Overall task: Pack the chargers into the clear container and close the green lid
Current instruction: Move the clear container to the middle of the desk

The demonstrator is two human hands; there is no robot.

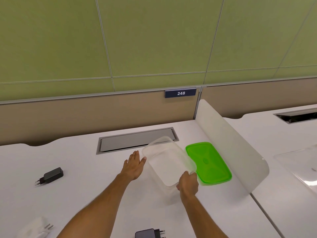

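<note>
Your right hand [188, 183] has its grip closed on the near rim of the empty clear container [167, 162] at frame centre; your left hand [134, 164] lies flat against its left side. The green lid [208, 163] rests just right. Three chargers sit on the desk [85, 169]: black charger [51, 176] at left, white charger [36, 228] lower left, dark charger [151, 233] at the bottom edge.

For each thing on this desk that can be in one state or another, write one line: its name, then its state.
clear container: open, empty, tilted, held at its near corner
green lid: off, flat on the desk beside the container
black charger: loose on the desk, far left
white charger: loose, bottom left
dark charger: loose, bottom edge
left hand: open, flat by the container's side
right hand: gripping the container's rim
desk cable flap: slightly open
</note>
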